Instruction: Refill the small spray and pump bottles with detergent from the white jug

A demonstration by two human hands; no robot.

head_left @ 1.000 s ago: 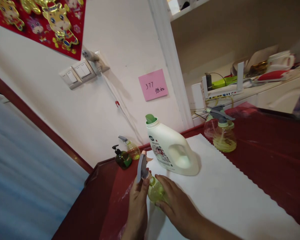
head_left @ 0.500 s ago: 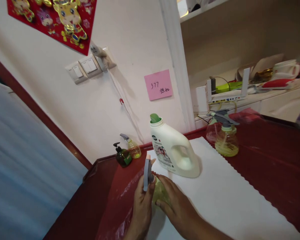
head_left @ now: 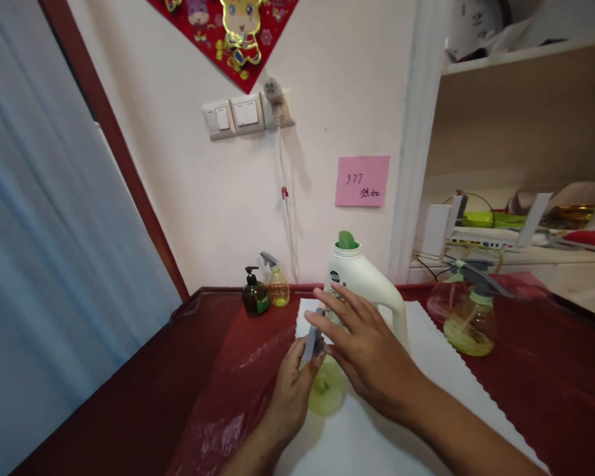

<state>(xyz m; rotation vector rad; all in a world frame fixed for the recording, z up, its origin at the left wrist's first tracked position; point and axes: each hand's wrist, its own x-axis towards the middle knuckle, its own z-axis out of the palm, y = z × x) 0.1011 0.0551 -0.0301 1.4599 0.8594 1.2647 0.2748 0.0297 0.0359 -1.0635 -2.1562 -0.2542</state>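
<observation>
Yellow-green spray bottle (head_left: 327,395), lower centre, points its nozzle up-frame, axis slightly tilted — left hand (head_left: 293,387) clasps its neck, right hand's (head_left: 369,347) fingers spread; red tabletop (head_left: 198,370) stretches leftward to its edge.

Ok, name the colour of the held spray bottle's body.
The spray bottle's body is yellow-green, best in the head view.

This looks like a room in a home: a pale blue curtain (head_left: 34,218) hangs at the left, and a red and gold cartoon-animal decoration (head_left: 242,36) is on the white wall (head_left: 317,165) above light switches (head_left: 248,113). A recessed shelf unit (head_left: 530,57) holds a clock (head_left: 471,30) and a router (head_left: 483,240), while a soap pump bottle (head_left: 256,299) stands on the dark red worktop (head_left: 198,357).
</observation>
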